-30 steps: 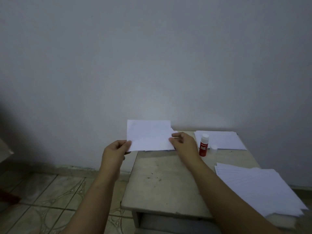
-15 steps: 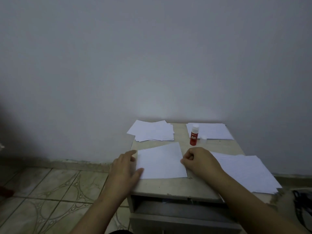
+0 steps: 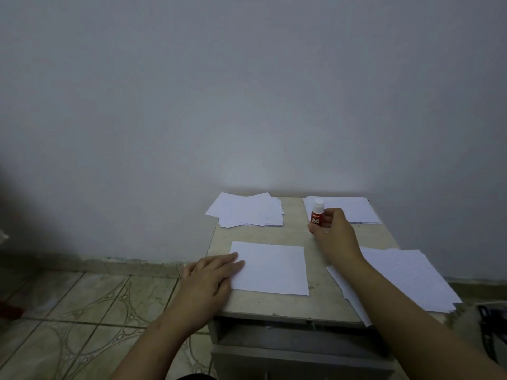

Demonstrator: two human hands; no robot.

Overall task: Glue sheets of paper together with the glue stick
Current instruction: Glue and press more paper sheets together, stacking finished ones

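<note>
The glue stick [image 3: 316,214], light and rigid, stands at the table's [image 3: 323,300] far side and is gripped round its red barrel by the right hand [image 3: 333,237]; its cap seems off. The thin, floppy sheet [image 3: 271,267] is pinned flat under the left hand [image 3: 211,278].

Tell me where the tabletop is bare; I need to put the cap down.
Bare strip between the single sheet and the table's front edge, and between the far-left pile and glue stick. The right side is crowded with stacks.
</note>
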